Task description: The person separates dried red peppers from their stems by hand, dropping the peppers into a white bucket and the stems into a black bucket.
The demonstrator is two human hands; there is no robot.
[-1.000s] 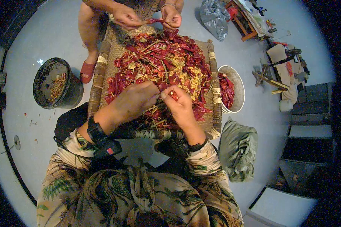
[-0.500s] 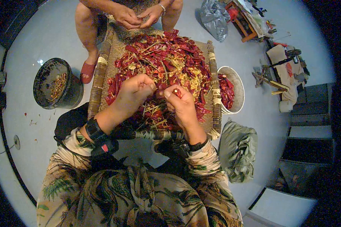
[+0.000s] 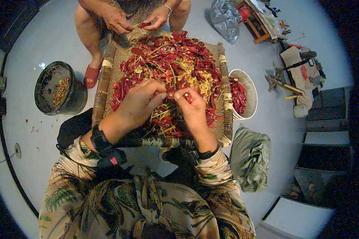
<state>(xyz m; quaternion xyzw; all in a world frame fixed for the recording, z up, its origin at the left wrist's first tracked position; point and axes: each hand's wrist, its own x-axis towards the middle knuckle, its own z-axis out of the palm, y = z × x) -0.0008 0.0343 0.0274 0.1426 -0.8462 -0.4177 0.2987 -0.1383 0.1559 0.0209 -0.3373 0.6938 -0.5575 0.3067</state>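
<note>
Dried red chili peppers [image 3: 147, 59], with stems and yellow seeds among them, are heaped on a woven tray [image 3: 117, 63] with a thick rim. Over the near part of the heap, my left hand [image 3: 141, 99] is closed in a pinch; what sits at its fingertips is too small to make out. Close beside it, my right hand [image 3: 193, 111] is closed around a red chili pepper [image 3: 188, 97], whose pale cut end shows between thumb and forefinger. The fingertips of both hands nearly meet.
Across the tray, another person's hands [image 3: 157, 18] hold a chili. A black bucket [image 3: 78, 97] with stems stands left. To the right are a white bucket [image 3: 250, 93] of red chilies and a crumpled green sack [image 3: 251, 159]. A grey plastic bag [image 3: 225, 22] lies farther back.
My left hand has turned slightly and its fingertips have come nearer my right hand. The other person's hands have moved apart, showing a chili between them.
</note>
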